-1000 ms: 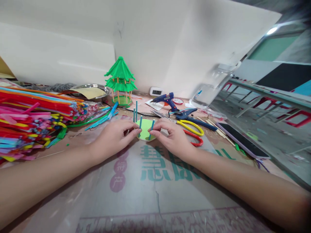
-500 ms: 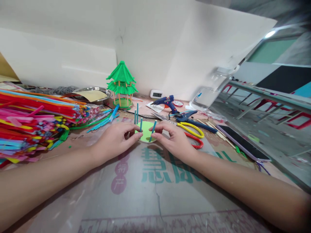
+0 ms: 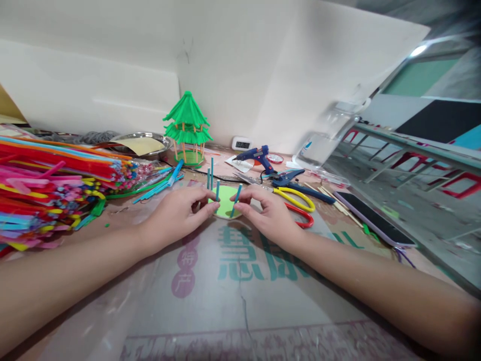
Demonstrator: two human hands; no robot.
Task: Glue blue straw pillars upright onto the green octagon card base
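Two hands at a green disc with upright blue sticks, centre frame
The right hand pinches the leaning stick between thumb and forefinger; the left hand has curled fingertips touching the disc's left edge, their hold on it unclear

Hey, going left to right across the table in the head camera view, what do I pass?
pipe cleaner pile, metal dish, green pavilion model, green disc with blue posts, blue glue gun, yellow-handled scissors, phone
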